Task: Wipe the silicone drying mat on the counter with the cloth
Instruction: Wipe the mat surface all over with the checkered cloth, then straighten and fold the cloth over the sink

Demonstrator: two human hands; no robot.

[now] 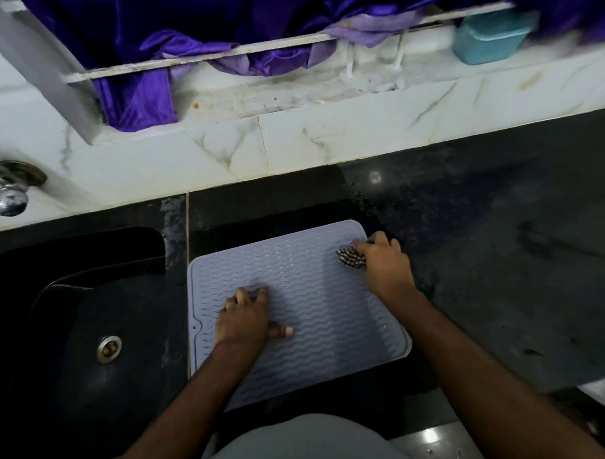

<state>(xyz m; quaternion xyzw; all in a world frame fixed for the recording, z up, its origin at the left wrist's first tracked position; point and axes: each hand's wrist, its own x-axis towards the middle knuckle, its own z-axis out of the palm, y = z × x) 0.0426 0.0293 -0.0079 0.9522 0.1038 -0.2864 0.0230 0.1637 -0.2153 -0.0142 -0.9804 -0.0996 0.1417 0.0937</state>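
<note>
Head view: right hand (pixel 385 266) bunches cloth (pixel 351 258) at mat (pixel 311 319) far-right corner, left hand (pixel 245 316) fingers spread pressing mat's left side beside sink (pixel 85 324), cloth mostly hidden.

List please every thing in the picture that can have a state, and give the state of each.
silicone drying mat: flat on the counter, beside the sink
cloth: bunched, on the mat's far right corner
right hand: grips the cloth
left hand: rests on the mat
sink: dark, nothing visible inside but the drain
teal container: lid on
</note>
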